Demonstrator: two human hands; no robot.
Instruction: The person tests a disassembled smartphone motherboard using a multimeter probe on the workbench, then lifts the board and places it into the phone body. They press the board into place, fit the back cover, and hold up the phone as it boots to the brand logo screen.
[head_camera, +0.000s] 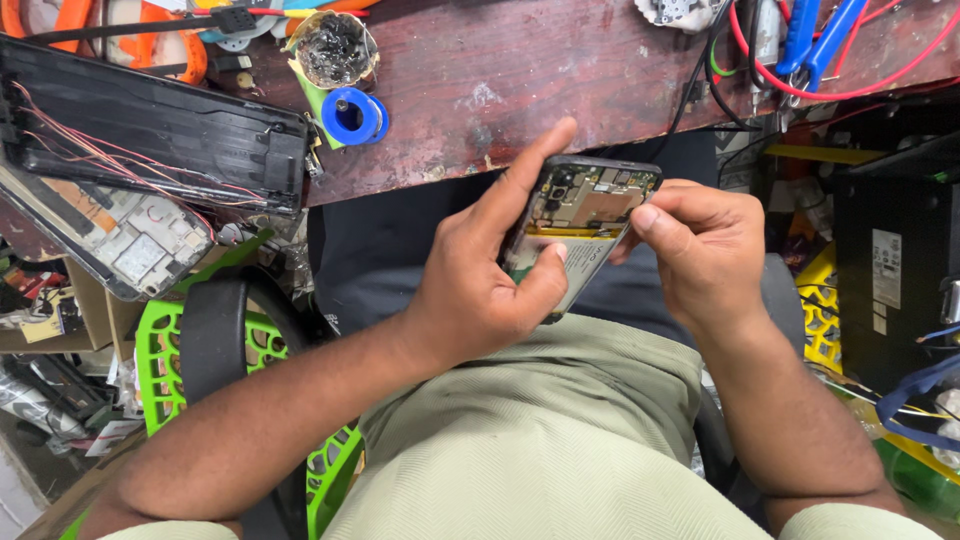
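Note:
An opened smartphone (585, 215) with its back cover off shows its circuit board and battery. My left hand (490, 270) grips it from the left side, the index finger stretched along its upper edge and the thumb resting on the battery. My right hand (700, 245) is at the phone's right edge, thumb and fingertips pinched together against the board near the top right corner. I cannot tell whether anything small is between those fingers. The phone is held above my lap, just below the edge of the wooden workbench (560, 70).
On the bench lie a black opened device with thin red wires (150, 130), a blue solder spool (355, 115), a pot of dark flux (335, 48) and red and blue cables (830, 60). A green-and-black chair (200, 350) stands left. A black box (895, 260) stands right.

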